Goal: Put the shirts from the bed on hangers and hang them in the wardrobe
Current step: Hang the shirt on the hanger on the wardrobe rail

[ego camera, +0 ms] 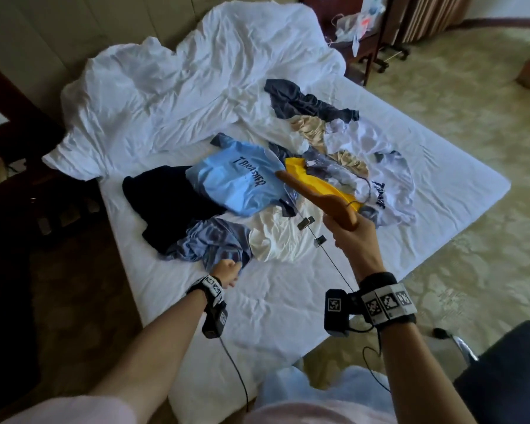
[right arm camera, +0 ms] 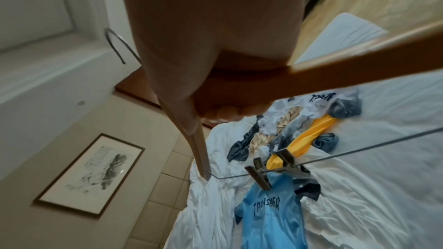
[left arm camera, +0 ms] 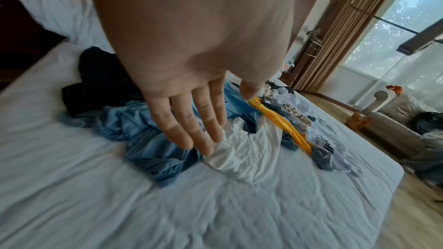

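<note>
Several shirts lie heaped on the white bed (ego camera: pixel 288 301): a light blue printed one (ego camera: pixel 239 179), a grey-blue one (ego camera: pixel 214 240), a cream one (ego camera: pixel 276 237), a dark navy one (ego camera: pixel 166 203), a yellow one (ego camera: pixel 318 182) and a white printed one (ego camera: pixel 383 185). My left hand (ego camera: pixel 227 270) reaches to the near edge of the grey-blue shirt (left arm camera: pixel 148 139); its fingers (left arm camera: pixel 191 130) are straight and hold nothing. My right hand (ego camera: pixel 349 237) grips a wooden hanger (ego camera: pixel 318 194) at its middle, above the pile. The hanger's wire bar carries two metal clips (right arm camera: pixel 263 177).
A crumpled white duvet (ego camera: pixel 196 71) covers the far half of the bed. Dark wooden furniture (ego camera: pixel 19 163) stands to the left, a dark chair (ego camera: pixel 502 377) at the near right. Patterned carpet (ego camera: pixel 471 117) lies to the right, and a framed picture (right arm camera: pixel 91 173) hangs above the headboard.
</note>
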Demonstrator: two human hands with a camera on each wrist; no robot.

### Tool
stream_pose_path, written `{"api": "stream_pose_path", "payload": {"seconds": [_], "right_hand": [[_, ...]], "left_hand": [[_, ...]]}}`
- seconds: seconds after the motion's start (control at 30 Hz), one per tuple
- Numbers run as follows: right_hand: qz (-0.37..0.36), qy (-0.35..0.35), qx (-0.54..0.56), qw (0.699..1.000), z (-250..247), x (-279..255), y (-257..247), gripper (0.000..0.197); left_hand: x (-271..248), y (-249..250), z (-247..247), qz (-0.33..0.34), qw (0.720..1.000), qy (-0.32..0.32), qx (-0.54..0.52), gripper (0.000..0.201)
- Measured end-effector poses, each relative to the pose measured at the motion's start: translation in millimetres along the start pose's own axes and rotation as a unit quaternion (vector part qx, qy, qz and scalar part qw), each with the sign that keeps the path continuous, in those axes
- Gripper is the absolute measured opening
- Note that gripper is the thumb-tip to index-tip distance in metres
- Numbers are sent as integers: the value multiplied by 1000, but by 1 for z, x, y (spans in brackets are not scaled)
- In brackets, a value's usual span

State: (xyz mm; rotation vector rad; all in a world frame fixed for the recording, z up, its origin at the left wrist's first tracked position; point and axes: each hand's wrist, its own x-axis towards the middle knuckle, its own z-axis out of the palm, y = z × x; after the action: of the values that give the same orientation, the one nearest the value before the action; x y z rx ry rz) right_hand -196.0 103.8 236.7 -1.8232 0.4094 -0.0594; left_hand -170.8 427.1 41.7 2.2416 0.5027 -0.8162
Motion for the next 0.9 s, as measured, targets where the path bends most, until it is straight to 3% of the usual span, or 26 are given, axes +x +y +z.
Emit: {"api": "stream_pose_path", "payload": {"seconds": [0.17,0.3,0.47,0.73,0.9], "right_hand": [[28,5,51,998,21,47,24,23],[55,-31,52,997,53,88,43,20],[103,-109,37,988,97,144,83,3],[134,-178,-9,975,149,208,128,13],[127,-203,-28,971,172,232,139,9]], "left_hand": [[71,37,18,31,996,-4,87,44],[121,31,33,-11,990,-34,138,24],[175,-5,53,-78,982,-35,167,36],[222,-56,62,-100,971,-67,204,52],[231,-72,77,-111,964,-139,195,73]]}}
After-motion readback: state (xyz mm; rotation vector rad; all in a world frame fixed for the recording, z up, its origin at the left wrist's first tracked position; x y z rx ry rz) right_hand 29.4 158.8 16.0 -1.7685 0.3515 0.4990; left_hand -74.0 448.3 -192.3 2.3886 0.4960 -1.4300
